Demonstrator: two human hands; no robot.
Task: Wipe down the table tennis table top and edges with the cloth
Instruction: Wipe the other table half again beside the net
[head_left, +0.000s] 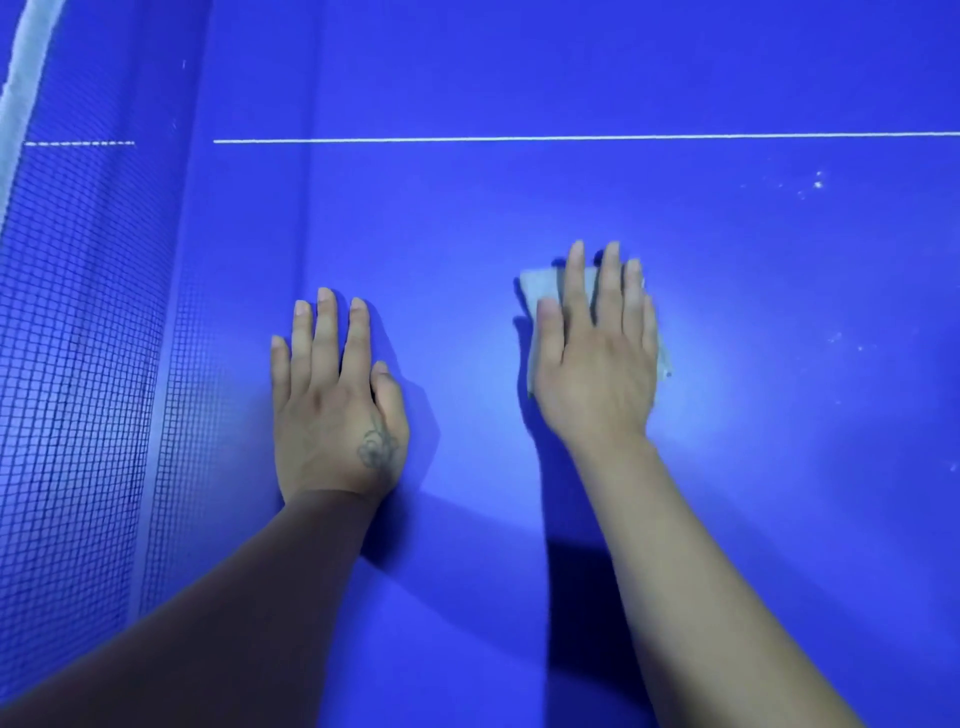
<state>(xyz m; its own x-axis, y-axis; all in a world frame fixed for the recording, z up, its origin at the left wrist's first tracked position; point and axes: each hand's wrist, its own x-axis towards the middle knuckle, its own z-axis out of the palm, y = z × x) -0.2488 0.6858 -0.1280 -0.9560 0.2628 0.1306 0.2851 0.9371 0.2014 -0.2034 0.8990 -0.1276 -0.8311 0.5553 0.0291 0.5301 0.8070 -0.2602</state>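
The blue table tennis table top (519, 208) fills the head view. My right hand (592, 358) lies flat with straight fingers on a small pale cloth (540, 286), pressing it onto the table; most of the cloth is hidden under the palm, with corners showing at the upper left and at the right. My left hand (332, 405) rests flat on the bare table to the left of the cloth, fingers straight, holding nothing.
The net (78, 338) with its white top band (26, 78) runs along the left side. A white line (571, 138) crosses the table beyond my hands. White specks (818, 183) lie on the surface at the far right.
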